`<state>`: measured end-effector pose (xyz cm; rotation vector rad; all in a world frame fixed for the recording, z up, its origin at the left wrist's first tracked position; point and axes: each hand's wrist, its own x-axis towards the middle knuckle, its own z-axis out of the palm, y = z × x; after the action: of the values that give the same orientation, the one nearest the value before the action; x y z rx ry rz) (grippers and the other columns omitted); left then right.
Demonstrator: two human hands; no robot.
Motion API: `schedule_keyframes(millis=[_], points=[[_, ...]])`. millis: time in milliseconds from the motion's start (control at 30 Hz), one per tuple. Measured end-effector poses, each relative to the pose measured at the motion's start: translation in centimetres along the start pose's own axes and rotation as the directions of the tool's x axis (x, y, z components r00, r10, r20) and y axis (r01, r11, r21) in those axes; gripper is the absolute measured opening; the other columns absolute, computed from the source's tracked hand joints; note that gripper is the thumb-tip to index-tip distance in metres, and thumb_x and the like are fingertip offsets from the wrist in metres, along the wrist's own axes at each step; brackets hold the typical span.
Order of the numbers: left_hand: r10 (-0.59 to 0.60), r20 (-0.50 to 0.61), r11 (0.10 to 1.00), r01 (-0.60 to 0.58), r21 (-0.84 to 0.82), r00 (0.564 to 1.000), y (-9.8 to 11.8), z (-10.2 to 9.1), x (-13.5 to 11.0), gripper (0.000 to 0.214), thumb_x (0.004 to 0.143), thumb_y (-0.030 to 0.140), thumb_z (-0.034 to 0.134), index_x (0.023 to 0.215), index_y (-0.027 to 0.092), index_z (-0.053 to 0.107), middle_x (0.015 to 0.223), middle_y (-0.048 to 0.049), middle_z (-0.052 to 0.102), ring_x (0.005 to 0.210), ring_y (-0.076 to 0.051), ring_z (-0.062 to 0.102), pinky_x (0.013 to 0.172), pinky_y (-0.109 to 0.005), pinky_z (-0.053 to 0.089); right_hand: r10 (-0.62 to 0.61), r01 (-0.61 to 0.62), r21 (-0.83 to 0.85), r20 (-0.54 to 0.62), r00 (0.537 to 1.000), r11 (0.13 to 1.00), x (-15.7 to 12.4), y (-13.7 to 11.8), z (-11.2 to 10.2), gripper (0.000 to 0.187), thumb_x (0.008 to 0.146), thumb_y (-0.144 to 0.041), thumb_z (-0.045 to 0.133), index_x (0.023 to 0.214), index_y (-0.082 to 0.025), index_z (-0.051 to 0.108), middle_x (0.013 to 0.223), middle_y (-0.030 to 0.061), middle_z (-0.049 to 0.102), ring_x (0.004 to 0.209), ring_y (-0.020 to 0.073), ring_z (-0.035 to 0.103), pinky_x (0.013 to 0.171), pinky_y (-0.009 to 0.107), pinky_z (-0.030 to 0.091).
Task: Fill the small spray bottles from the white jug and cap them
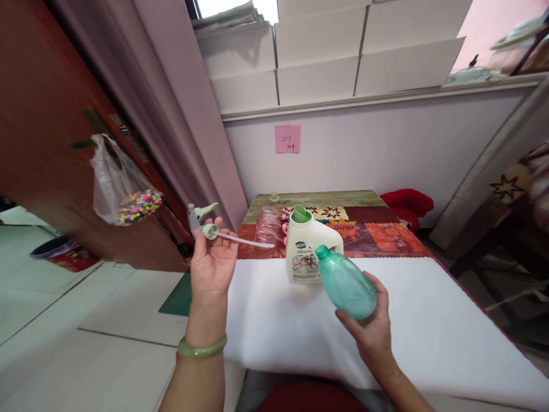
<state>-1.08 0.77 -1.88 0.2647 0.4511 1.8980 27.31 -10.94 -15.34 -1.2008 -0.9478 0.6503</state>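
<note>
My left hand (214, 257), raised at the table's left side, holds a spray trigger head (201, 218) with its collar against the fingers. From that collar a thin white dip tube (251, 241) points right. In my right hand (374, 326) is a teal translucent bottle (346, 283), tilted with its uncapped neck toward the upper left. Just behind the bottle stands a cream detergent jug (300, 243), upright, its green spout (301, 213) showing at the open top. The bottle's neck overlaps the jug in view; whether they touch I cannot tell.
Clear pinkish bottles (269, 226) lie behind the jug. A small greenish cap (274, 198) rests at the table's far edge. White cloth (412, 320) covers the near tabletop. A plastic bag of colourful pieces (139, 206) hangs from the door handle at left.
</note>
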Motion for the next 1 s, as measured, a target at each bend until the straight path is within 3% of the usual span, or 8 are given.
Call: schedule_keyframes(millis=[100,233,367,533,700,867,1000], points=[[-0.146,-0.029,0.987,0.144,-0.072,0.989,-0.4,-5.7,1.9,0.038,0.110,0.046,0.046,0.109,0.020,0.074,0.101,-0.0064,0.083,0.078,-0.015,0.074,0.085,-0.032,0.060,-0.061,0.061,0.003,0.021,0.998,0.998,3.5,-1.5,-1.3,0.097,0.065,-0.052,0.092,0.146,-0.026,0.046,0.148,0.0153,0.052,0.136,0.0389,0.053,0.111,0.053,0.048],[-0.342,-0.075,0.940,0.341,-0.025,0.937,-4.0,-13.7,1.3,0.037,0.111,0.032,0.039,0.115,0.022,0.075,0.097,-0.0067,0.083,0.079,-0.018,0.077,0.085,-0.037,0.060,-0.146,0.140,0.050,0.145,0.979,0.989,8.7,-4.7,-2.1,0.091,0.068,-0.048,0.093,0.145,-0.029,0.048,0.148,0.0146,0.054,0.133,0.0365,0.056,0.107,0.051,0.052],[-0.417,-0.086,0.908,0.418,-0.016,0.905,-6.4,-18.3,-0.1,0.035,0.108,0.027,0.042,0.119,0.031,0.075,0.103,-0.0039,0.083,0.086,-0.019,0.078,0.090,-0.040,0.060,-0.191,0.188,0.037,0.274,0.942,0.981,13.0,-7.0,-2.4,0.089,0.069,-0.047,0.094,0.145,-0.032,0.051,0.145,0.0122,0.058,0.127,0.0346,0.060,0.101,0.049,0.055],[-0.450,-0.051,0.893,0.450,-0.017,0.891,-6.4,-20.4,0.5,0.033,0.108,0.029,0.043,0.121,0.031,0.074,0.115,-0.0048,0.082,0.094,-0.021,0.079,0.095,-0.044,0.060,-0.132,0.159,-0.041,0.382,0.915,0.986,16.3,-7.7,-2.5,0.094,0.064,-0.046,0.097,0.147,-0.032,0.055,0.141,0.0106,0.064,0.122,0.0337,0.063,0.100,0.049,0.056],[-0.480,0.037,0.877,0.480,0.000,0.877,-6.4,-21.5,0.8,0.036,0.106,0.025,0.047,0.130,0.035,0.072,0.120,-0.0040,0.081,0.100,-0.020,0.079,0.102,-0.044,0.058,-0.087,0.127,-0.059,0.451,0.889,0.990,17.9,-8.3,-2.1,0.093,0.062,-0.045,0.097,0.145,-0.029,0.057,0.136,0.0102,0.068,0.117,0.0317,0.067,0.095,0.045,0.059],[-0.476,-0.039,0.879,0.477,0.014,0.879,-6.5,-21.4,0.5,0.034,0.106,0.023,0.047,0.119,0.030,0.077,0.112,-0.0062,0.083,0.096,-0.021,0.079,0.099,-0.044,0.061,-0.096,0.174,-0.099,0.528,0.844,0.980,18.8,-9.3,-1.9,0.088,0.064,-0.040,0.096,0.144,-0.029,0.060,0.131,0.0097,0.070,0.111,0.0311,0.070,0.089,0.043,0.061],[-0.474,-0.055,0.880,0.475,0.012,0.879,-6.5,-21.2,0.4,0.032,0.105,0.023,0.048,0.108,0.030,0.078,0.108,-0.0059,0.083,0.095,-0.021,0.079,0.098,-0.043,0.061,-0.108,0.250,-0.171,0.580,0.807,0.953,19.4,-10.4,-1.9,0.088,0.064,-0.041,0.096,0.144,-0.030,0.060,0.137,0.0105,0.068,0.116,0.0338,0.068,0.096,0.049,0.058]])
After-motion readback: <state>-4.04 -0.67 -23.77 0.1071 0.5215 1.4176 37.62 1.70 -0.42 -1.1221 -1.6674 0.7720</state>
